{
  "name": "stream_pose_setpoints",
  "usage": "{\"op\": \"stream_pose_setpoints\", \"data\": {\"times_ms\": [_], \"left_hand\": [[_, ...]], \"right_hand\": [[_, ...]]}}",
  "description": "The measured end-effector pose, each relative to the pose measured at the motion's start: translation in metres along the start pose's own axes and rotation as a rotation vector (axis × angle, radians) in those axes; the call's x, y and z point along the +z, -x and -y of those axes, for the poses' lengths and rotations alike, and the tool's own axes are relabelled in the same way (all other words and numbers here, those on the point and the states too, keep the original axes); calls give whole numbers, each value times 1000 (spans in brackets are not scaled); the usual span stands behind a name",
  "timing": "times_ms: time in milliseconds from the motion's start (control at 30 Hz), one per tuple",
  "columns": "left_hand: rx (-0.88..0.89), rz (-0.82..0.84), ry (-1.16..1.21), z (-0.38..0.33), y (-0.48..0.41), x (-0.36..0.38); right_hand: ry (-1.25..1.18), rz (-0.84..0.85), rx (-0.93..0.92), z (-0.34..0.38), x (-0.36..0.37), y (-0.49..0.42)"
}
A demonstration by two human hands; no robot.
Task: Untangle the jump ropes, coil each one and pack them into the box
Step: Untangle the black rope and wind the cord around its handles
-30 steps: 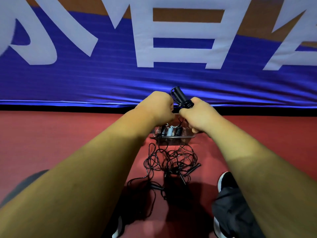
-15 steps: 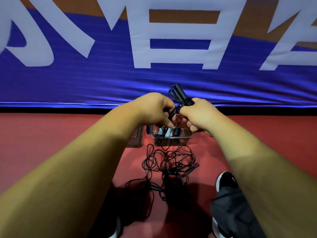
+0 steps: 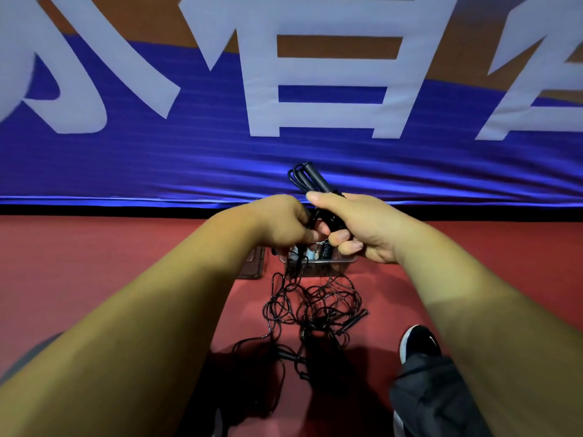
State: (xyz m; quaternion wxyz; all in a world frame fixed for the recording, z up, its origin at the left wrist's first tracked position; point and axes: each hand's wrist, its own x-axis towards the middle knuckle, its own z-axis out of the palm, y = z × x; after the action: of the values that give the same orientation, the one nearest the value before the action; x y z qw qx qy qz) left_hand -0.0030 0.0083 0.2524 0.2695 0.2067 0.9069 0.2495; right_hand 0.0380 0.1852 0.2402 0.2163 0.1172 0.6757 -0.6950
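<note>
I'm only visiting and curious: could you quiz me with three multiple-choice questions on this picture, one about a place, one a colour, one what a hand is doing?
1. Where is the clear box? A. on the floor beyond the tangled ropes; B. on a lap; C. on a shelf.
2. What colour are the tangled ropes? A. white; B. black; C. yellow.
3. What is the right hand doing? A. lying flat; B. hanging empty; C. gripping a rope bundle.
Answers: A, the box sits past the tangle; B, every cord looks black; C, its fingers curl round the bundle.

box (image 3: pixel 335 264) contents unclear, banner lettering (image 3: pixel 260 89) cropped
</note>
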Motion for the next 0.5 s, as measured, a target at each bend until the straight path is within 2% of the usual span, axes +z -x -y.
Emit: {"op": "stream_pose_setpoints", "data": {"times_ms": [133,300,400,500], "left_hand": [[86,51,92,6,1,-3],[134,199,-4,10,5,-8],[132,165,-58,7,4,-3],[94,73,-7,0,2,1]], "right_hand": [[-63,-26,-4,2,0,1],[-123,-25,-48,13,-4,9],[-139,-30,-68,17,-7,15],[-185,-36,-83,17,-9,16]]}}
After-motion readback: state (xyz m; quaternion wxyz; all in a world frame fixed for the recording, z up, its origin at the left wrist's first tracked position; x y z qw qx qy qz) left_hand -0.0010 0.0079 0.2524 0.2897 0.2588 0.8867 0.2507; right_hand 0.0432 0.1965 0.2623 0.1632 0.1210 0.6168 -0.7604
